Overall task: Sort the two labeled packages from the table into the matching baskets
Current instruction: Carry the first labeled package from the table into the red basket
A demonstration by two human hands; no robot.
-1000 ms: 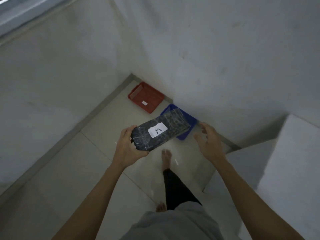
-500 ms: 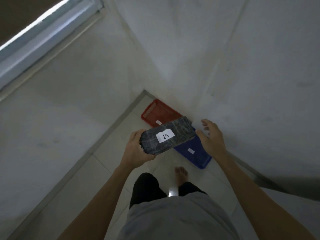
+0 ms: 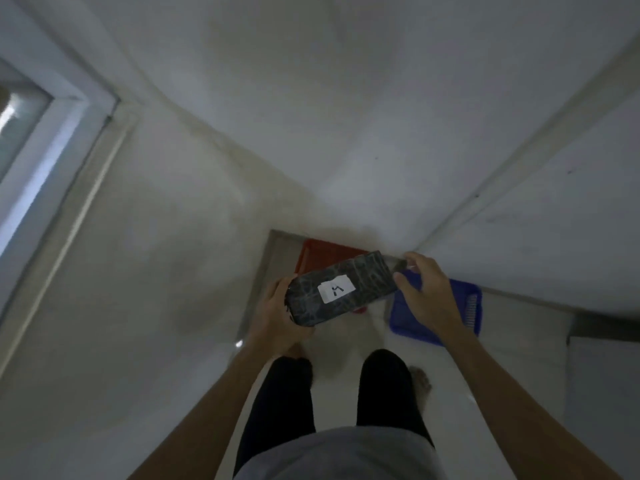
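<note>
A dark wrapped package (image 3: 367,278) with a white label marked "A" is held level in front of me, above the floor. My left hand (image 3: 277,313) grips its near left end from below. My right hand (image 3: 426,292) pinches its far right end with thumb and fingers. Under the package a red basket (image 3: 322,251) stands in the room's corner, mostly hidden by the package. A blue basket (image 3: 464,306) stands to its right on the floor, partly behind my right hand.
White walls meet in the corner just beyond the baskets. A window frame (image 3: 52,140) is on the left wall. A white block or ledge (image 3: 606,375) stands at the right. My legs and bare feet (image 3: 419,379) stand on the pale tiled floor.
I have stepped closer to the corner, and the baskets now lie right below the package. My right hand has closed on the package's right end.
</note>
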